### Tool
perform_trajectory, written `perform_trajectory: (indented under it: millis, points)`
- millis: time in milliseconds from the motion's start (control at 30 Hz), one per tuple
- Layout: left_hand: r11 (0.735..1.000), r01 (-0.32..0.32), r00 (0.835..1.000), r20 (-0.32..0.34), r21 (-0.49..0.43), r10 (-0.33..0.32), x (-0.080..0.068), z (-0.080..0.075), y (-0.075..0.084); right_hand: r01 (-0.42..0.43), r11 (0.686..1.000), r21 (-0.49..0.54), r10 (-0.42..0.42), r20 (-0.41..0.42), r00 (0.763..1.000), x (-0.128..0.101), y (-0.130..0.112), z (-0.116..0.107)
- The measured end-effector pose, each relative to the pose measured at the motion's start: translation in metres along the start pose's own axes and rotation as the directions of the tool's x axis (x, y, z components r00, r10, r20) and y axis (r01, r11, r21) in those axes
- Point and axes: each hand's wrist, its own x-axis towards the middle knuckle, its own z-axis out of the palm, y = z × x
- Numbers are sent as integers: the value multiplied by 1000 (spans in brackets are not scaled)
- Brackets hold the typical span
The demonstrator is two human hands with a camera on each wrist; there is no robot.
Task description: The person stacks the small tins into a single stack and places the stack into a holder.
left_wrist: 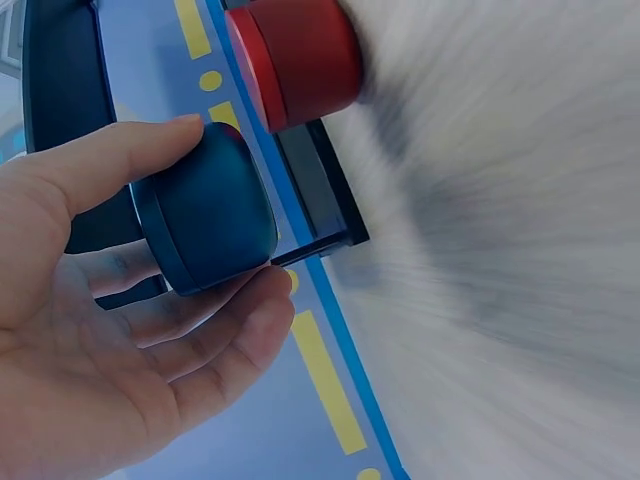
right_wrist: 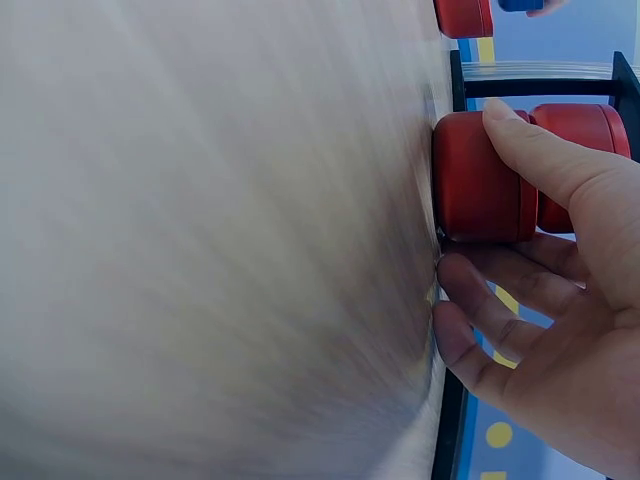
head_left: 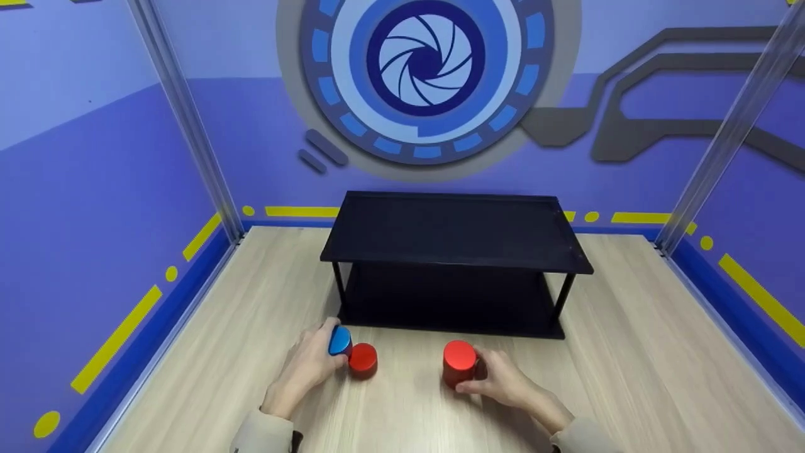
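Your left hand (head_left: 309, 368) pinches a blue cylinder (head_left: 339, 341) between thumb and fingers, lifted just above the tabletop (head_left: 629, 352) near its front edge, left of centre. A short red cylinder (head_left: 363, 360) stands just beside it. Your right hand (head_left: 503, 377) curls around a taller red cylinder (head_left: 459, 362), upright on the tabletop before the black two-tier shelf (head_left: 453, 233).
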Motion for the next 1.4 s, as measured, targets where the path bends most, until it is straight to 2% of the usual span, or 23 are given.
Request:
perform_trajectory:
  millis: [367, 833, 1100, 1400]
  points:
    - [999, -25, 1000, -5, 26, 25, 5, 1, 13, 3, 1000, -12, -3, -23, 1000, 0, -1, 0]
    - [995, -93, 995, -14, 40, 94, 4, 4, 26, -22, 999, 36, 21, 5, 1000, -1, -2, -1]
    - [989, -138, 990, -27, 48, 139, 5, 4, 38, -33, 999, -8, 33, -20, 999, -1, -1, 0]
    - [985, -168, 986, -13, 42, 168, 6, 7, 48, 3, 1000, -19, -4, -30, 1000, -1, 0, 1]
